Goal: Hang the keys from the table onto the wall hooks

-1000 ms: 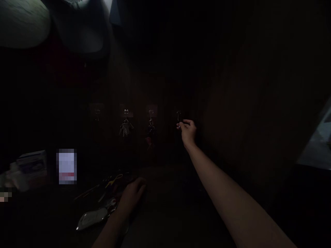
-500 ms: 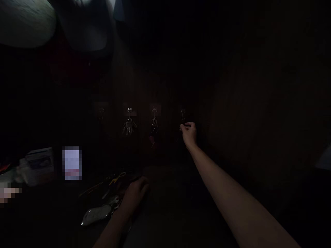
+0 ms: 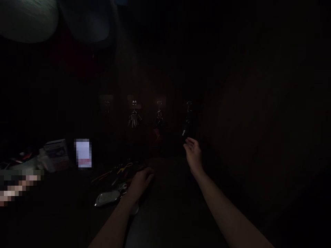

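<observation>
Several metal hooks stand in a row on a dark wall. A bunch of silver keys point(image 3: 133, 119) hangs from the second hook, and a dark key bunch with a red tag point(image 3: 158, 124) hangs from the third. The first hook point(image 3: 107, 106) looks bare. From the fourth hook point(image 3: 189, 106) hangs a dark key bunch point(image 3: 187, 125), just above my right hand point(image 3: 192, 155), which is open and holds nothing. My left hand point(image 3: 141, 182) lies curled on the dark table point(image 3: 170, 220), beside a silver oval key fob point(image 3: 107, 198).
Yellow-handled scissors point(image 3: 124, 168) and thin tools lie on the table behind my left hand. Farther left stand a white box point(image 3: 56, 154) and a blurred white card point(image 3: 83, 153). A pale rounded shape point(image 3: 26, 20) hangs at top left.
My right hand has let go at the fourth hook and dropped lower, fingers spread. A key bunch now hangs there. My left hand stays put, and the view has shifted slightly.
</observation>
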The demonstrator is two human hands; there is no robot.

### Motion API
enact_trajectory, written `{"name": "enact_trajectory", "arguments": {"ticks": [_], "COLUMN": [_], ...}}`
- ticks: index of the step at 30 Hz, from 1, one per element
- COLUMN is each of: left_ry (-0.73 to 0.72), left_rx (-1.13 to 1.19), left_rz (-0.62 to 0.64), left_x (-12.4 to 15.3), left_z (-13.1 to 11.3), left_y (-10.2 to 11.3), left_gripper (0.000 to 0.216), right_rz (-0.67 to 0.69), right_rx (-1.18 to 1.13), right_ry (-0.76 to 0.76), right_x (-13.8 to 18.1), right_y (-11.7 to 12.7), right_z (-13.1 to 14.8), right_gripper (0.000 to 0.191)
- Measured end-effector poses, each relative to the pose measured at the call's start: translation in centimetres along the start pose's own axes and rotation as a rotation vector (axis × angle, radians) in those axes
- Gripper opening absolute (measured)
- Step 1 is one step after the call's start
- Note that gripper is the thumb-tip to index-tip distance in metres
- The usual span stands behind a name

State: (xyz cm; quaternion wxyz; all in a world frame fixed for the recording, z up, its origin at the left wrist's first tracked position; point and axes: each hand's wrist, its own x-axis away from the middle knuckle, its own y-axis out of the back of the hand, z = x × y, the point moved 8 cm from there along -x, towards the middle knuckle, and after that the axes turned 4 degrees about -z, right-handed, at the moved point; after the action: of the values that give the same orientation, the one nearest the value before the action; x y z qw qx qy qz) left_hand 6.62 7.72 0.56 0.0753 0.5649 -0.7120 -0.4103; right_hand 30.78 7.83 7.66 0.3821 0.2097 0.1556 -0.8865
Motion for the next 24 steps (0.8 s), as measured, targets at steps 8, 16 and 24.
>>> {"name": "enact_trajectory", "arguments": {"ticks": [8,16,24], "left_ry": [0.007,0.299,0.404], "left_rx": [0.034,0.494,0.435], "left_rz": [-0.077,-0.473,-0.305], "left_x": [0.4,0.5,1.7], "left_z": [0.0,2.3,2.5], "left_y": [1.0,6.5,8.7], "left_gripper": [0.022,0.038,0.042], "right_rz": [0.320,0.469,0.539], "right_rx": [0.296,0.526,0.568], "right_ry": [0.205,0.388,0.414], "right_x": [9.1,10.7,11.4], "right_y": [-3.5,-5.0,-5.3], "right_z": [-2.8,-1.7,-1.5], "right_gripper": [0.025,0.030,0.030]}}
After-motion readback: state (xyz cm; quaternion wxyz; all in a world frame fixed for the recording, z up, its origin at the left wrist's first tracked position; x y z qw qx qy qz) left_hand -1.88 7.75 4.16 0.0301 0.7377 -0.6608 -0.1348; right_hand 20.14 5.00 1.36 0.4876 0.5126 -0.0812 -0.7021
